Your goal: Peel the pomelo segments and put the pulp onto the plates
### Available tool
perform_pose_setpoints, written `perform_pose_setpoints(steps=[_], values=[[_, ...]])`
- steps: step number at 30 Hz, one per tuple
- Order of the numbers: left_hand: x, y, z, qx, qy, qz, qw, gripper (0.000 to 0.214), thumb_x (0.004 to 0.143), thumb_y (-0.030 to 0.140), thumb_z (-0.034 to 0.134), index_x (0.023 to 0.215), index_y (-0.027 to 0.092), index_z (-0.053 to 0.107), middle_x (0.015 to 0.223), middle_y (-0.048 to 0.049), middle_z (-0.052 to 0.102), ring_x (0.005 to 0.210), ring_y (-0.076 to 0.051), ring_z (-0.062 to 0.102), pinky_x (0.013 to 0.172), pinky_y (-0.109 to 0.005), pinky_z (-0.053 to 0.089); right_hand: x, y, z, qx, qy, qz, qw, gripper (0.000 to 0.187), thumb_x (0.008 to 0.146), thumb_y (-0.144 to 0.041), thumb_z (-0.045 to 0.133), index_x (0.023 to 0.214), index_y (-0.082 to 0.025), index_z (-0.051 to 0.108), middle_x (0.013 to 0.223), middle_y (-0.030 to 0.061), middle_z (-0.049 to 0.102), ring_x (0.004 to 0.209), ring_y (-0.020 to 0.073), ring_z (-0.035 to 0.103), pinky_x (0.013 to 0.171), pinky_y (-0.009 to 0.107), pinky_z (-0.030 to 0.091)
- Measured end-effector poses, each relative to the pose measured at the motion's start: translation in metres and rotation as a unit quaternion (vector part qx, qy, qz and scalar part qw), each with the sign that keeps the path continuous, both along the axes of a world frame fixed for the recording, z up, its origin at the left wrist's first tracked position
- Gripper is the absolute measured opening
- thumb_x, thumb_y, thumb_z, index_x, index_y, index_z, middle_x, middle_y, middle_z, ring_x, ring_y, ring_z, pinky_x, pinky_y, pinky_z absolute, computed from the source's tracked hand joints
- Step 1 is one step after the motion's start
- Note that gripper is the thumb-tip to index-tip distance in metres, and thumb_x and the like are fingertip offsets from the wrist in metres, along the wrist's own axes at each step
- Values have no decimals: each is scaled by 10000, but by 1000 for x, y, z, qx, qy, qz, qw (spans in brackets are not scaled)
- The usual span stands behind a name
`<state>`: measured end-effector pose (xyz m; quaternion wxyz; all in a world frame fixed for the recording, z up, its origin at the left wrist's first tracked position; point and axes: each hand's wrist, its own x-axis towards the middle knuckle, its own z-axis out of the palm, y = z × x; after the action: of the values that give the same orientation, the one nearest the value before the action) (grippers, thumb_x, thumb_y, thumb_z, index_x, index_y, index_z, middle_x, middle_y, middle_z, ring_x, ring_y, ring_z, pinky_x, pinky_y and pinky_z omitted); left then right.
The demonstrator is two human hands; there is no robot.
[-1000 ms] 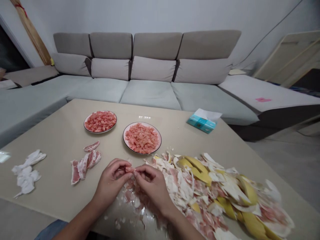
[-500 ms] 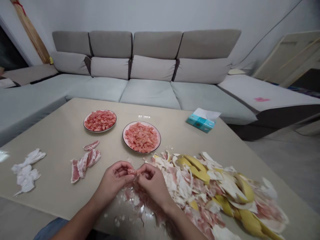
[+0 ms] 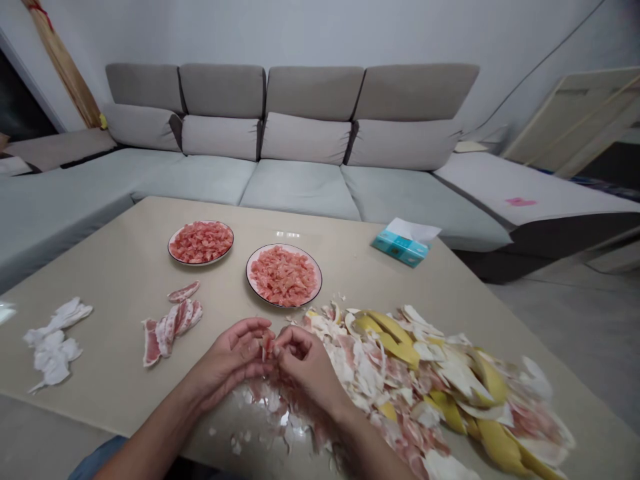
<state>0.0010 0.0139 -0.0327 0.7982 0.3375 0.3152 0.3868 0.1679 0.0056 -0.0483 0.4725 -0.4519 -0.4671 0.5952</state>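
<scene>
My left hand (image 3: 227, 360) and my right hand (image 3: 305, 363) meet over the near edge of the beige table (image 3: 125, 267), both pinched on one small pink pomelo piece (image 3: 267, 342). Pink and white membrane scraps (image 3: 273, 400) lie under them. Right of my hands spreads a big heap of yellow and white pomelo peel (image 3: 425, 373). Unpeeled pomelo segments (image 3: 170, 321) lie to the left. Beyond them stand two plates of peeled pink flesh, one at the left (image 3: 201, 242) and one in the middle (image 3: 283, 275).
Crumpled white tissues (image 3: 53, 343) lie near the table's left edge. A teal tissue pack (image 3: 403, 245) sits at the far right of the table. A grey sectional sofa (image 3: 300, 153) wraps round behind it.
My hands stay together at the same spot; the fingers have shifted a little on the pomelo piece, which now stands more upright between them.
</scene>
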Motion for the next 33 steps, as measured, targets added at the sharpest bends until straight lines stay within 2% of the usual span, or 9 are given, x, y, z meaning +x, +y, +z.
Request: perform_pose_setpoints(steps=[2, 5, 9, 11, 19, 23, 27, 29, 33], values=[[2, 0, 1, 31, 34, 11, 999, 388, 780, 252, 731, 1139, 185, 602, 1086, -90, 612, 985, -213, 615, 842, -331, 505, -1, -1, 2, 24, -39, -4, 999, 160, 736, -291, 665, 679, -171, 577, 521, -68, 459, 471, 81, 373, 467, 199, 278], [3, 1, 0, 52, 79, 46, 994, 352, 731, 196, 774, 1052, 161, 635, 976, -71, 662, 955, -184, 630, 841, -268, 488, -3, -3, 3, 38, -60, 0, 998, 110, 735, -259, 641, 695, -171, 590, 530, -65, 453, 487, 90, 372, 475, 206, 279], [0, 3, -1, 13, 51, 82, 995, 310, 725, 166, 776, 1009, 158, 654, 929, -49, 687, 845, -128, 649, 801, -224, 500, -2, -3, 3, 57, -72, -25, 995, 20, 700, -174, 575, 681, -179, 577, 552, -59, 461, 502, 94, 378, 477, 204, 280], [-1, 4, 0, -2, 38, 91, 995, 301, 723, 151, 776, 1000, 156, 660, 904, -45, 698, 819, -118, 655, 783, -209, 508, 0, -2, 2, 66, -77, -43, 994, 32, 688, -157, 552, 678, -180, 572, 571, -53, 469, 517, 97, 392, 486, 204, 291], [3, 1, 0, -34, 25, 103, 994, 244, 709, 121, 782, 923, 142, 667, 880, -37, 704, 754, -105, 672, 760, -202, 545, -2, -2, -1, 51, -27, -69, 996, 70, 720, -229, 582, 675, -188, 547, 545, -61, 457, 472, 90, 383, 454, 201, 297], [4, 1, -1, -49, 7, 105, 993, 234, 703, 111, 783, 902, 137, 662, 886, -38, 695, 751, -105, 672, 773, -208, 550, -3, -3, -12, 39, 18, -63, 997, 118, 749, -281, 586, 703, -192, 524, 541, -70, 427, 454, 85, 356, 435, 200, 267], [5, 0, 0, -53, 1, 94, 994, 238, 705, 123, 783, 906, 141, 657, 889, -32, 676, 762, -106, 664, 769, -211, 543, 0, -2, -13, 29, 32, -8, 999, 166, 801, -337, 567, 736, -201, 497, 550, -73, 408, 457, 90, 341, 438, 207, 261], [5, -1, 1, -42, 8, 90, 995, 254, 708, 143, 783, 928, 150, 655, 892, -29, 673, 770, -111, 659, 769, -218, 535, 1, -2, -8, 44, -3, 11, 999, 212, 833, -372, 552, 726, -200, 492, 577, -60, 427, 491, 100, 368, 463, 216, 283], [7, -1, 3, 3, 48, 110, 993, 255, 707, 192, 787, 923, 159, 656, 899, -38, 680, 833, -138, 643, 769, -223, 507, -3, -4, 2, 111, -147, -17, 983, 288, 821, -402, 620, 680, -203, 466, 608, -50, 443, 571, 119, 404, 528, 224, 313]])
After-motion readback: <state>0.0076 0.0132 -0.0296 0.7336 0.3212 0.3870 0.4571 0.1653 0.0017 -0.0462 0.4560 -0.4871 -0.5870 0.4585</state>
